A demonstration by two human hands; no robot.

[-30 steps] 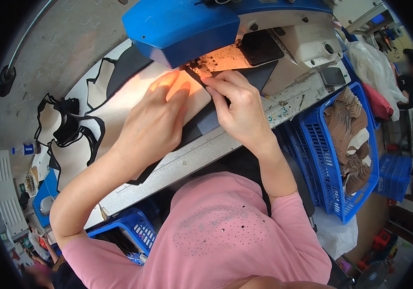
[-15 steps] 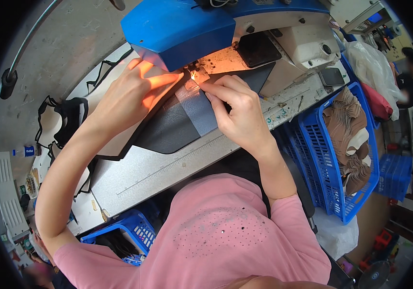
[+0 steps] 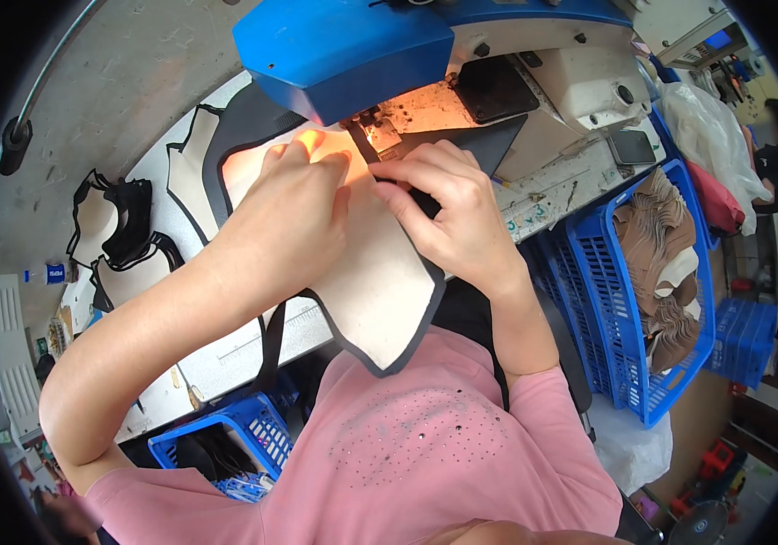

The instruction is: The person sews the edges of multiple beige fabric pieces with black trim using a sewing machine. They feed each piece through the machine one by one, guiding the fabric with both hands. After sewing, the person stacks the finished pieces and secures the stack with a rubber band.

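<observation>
A cream panel with a dark folded-looking border (image 3: pixel 380 291) lies under my hands, its pointed lower end hanging past the table's front edge. My left hand (image 3: pixel 303 209) rests on the panel's upper part, its fingers bent and gripping the piece, with some fingertips hidden. At the panel's right border my right hand (image 3: pixel 448 204) pinches the dark edge between thumb and fingers. Both hands are just below the blue machine head (image 3: pixel 344 54), whose lamp lights the small metal working area (image 3: pixel 382 132) orange. A dark grey strip of material (image 3: pixel 489 145) lies to the right of that area.
Black-edged cream pieces (image 3: pixel 97 222) lie at the left of the metal table. A dark phone (image 3: pixel 632 148) rests at the right. Blue baskets (image 3: pixel 593 300) stand beside me, one holding stacked brown pieces (image 3: pixel 648 259). Another blue basket (image 3: pixel 253 422) is below the table's front edge.
The panel has turned over and round: its dark grey face showed before, its cream face shows now. My left hand has moved right and down with it; my right hand stays near the same spot.
</observation>
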